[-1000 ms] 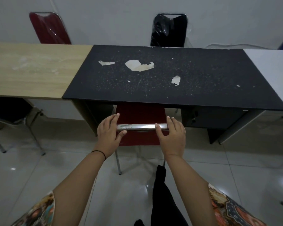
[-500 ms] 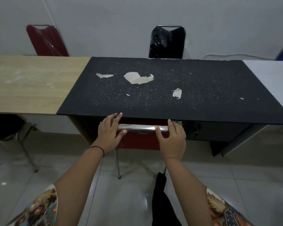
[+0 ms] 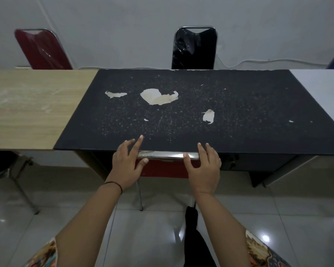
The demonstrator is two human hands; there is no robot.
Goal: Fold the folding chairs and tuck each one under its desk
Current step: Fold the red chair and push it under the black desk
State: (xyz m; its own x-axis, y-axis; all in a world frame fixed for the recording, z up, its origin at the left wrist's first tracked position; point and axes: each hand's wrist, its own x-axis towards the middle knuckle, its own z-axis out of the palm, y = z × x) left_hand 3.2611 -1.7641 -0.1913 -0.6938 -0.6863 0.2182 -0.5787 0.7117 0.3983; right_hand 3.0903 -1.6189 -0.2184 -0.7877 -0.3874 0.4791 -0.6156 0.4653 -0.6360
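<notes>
A red folding chair stands under the front edge of the black desk, its chrome top bar right at the desk's lip. My left hand presses the bar's left end, with straight, spread fingers reaching over the desk top and the thumb under the bar. At the bar's right end my right hand rests the same way, fingers straight. Most of the chair is hidden beneath the desk; only part of the red back and two thin legs show.
A wooden desk adjoins on the left, with a dark chair under it. A white desk adjoins on the right. Behind the desks stand a red chair and a black chair against the wall. Glossy tiled floor below.
The chair has slid forward under the black desk until its top bar reached the desk edge. My fingers have straightened and lifted over the desk top.
</notes>
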